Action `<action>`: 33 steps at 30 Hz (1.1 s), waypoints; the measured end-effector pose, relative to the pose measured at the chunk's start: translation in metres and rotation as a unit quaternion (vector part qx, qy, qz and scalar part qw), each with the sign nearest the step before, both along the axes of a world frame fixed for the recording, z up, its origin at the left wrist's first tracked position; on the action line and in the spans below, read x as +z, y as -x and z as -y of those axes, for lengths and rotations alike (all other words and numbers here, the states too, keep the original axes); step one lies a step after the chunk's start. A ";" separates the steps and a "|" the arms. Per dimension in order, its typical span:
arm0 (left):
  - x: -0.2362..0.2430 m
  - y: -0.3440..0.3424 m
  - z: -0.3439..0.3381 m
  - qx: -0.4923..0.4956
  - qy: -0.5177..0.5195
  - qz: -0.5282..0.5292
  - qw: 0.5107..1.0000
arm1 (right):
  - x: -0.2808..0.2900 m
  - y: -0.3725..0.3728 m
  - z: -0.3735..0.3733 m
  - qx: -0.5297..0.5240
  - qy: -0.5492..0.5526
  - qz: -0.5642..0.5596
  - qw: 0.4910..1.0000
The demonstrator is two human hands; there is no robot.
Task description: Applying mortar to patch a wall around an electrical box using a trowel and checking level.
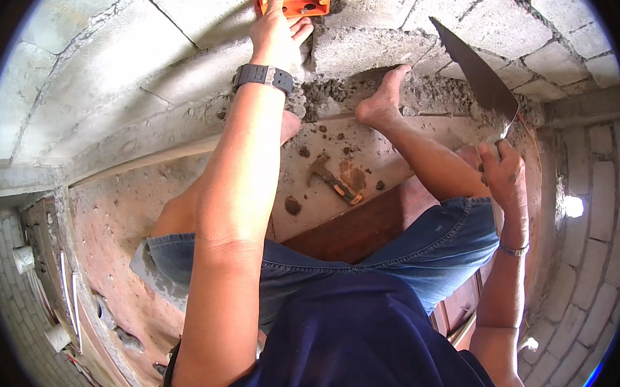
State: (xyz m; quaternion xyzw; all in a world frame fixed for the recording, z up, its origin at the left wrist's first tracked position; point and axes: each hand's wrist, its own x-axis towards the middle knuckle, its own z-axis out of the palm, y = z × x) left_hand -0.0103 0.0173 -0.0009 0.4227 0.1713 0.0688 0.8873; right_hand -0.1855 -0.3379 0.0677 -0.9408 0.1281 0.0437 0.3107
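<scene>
At the top of the view my left hand (274,40) is stretched out to the block wall. Its thumb and fingers grip an orange electrical box (312,0), a rectangular open-fronted box set against a mortar-rough gap in the blocks. My right hand (503,173) is closed around the handle of a trowel (483,79). The trowel's long pointed blade, dark and grey, reaches up and left towards the wall. Most of its handle is hidden in my fist. Between my legs a claw hammer (334,180) with an orange and black handle lies on the floor board.
The grey block wall (358,51) curves across the far side. Loose mortar and rubble (333,94) run along its foot, close to my bare feet (382,100). Crumbs of mortar dot the board around the hammer. Another block wall (593,249) stands on the right.
</scene>
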 end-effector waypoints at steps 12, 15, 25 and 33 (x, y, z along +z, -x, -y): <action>-0.006 -0.001 0.001 0.003 0.030 0.025 0.999 | -0.014 0.006 -0.013 0.004 -0.045 -0.009 0.999; -0.005 -0.001 0.002 0.011 0.026 0.024 0.999 | -0.012 0.007 -0.017 0.002 -0.044 -0.016 0.999; 0.000 0.032 -0.004 -0.063 -0.042 -0.019 0.997 | -0.024 0.017 -0.008 0.022 -0.018 0.006 1.000; 0.039 0.175 -0.115 -0.320 -0.353 -0.069 0.877 | 0.012 0.013 -0.082 0.216 -0.069 -0.050 0.973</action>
